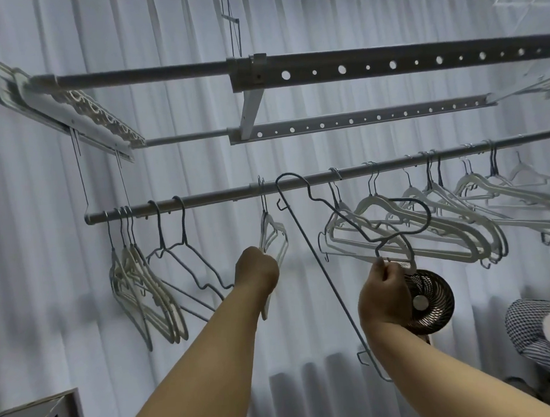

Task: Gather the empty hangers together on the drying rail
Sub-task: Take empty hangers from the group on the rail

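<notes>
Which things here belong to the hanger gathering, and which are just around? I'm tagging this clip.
Job:
drying rail
white hangers
grey wire hanger, held by right hand
white hanger, held by left hand

Just around:
fan
upper perforated bars
curtain

From my feed I see two bare forearms with no sleeves reaching into view. The left hand [258, 271] and right hand [383, 295] wear no gloves, rings, watch or bands that I can make out. Wrists are plain and unmarked.
</notes>
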Motion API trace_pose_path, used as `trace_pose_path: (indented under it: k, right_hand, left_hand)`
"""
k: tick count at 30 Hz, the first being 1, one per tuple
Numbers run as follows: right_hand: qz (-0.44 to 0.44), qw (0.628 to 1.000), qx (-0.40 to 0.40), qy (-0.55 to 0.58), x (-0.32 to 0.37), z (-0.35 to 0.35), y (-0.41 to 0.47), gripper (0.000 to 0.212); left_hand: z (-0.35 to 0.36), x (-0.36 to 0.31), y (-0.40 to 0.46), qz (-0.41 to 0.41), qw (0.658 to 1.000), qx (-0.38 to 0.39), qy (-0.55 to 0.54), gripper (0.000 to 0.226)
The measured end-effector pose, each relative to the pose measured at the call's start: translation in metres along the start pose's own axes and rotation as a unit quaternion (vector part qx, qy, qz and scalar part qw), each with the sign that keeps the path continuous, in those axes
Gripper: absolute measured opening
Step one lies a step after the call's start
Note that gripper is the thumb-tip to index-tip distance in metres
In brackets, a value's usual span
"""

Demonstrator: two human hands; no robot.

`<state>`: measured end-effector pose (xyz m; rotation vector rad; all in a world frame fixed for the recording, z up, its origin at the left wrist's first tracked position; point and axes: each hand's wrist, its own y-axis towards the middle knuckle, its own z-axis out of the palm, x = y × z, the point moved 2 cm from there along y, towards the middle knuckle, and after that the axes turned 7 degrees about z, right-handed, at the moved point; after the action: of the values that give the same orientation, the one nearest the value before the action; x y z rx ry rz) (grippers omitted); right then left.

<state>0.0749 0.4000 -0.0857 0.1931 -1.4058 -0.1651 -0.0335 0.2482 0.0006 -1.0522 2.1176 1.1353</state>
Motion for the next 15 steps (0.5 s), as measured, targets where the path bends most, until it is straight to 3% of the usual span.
trace_pose_path:
  k: [9, 15]
  right_hand:
    - [-0.002, 0.999, 0.042, -0.031, 0.015, 0.022, -0.026, 0.033]
    - [-0.007, 0.999, -0.002, -0.043, 0.015, 0.019, -0.047, 0.031]
  left_hand:
    - [-0.027, 0.006, -0.01, -0.022, 0.999, -0.022, 0.008, 0.015]
    - [-0.042, 0.013, -0.011, -0.048, 0.998, -0.02, 0.042, 0.019]
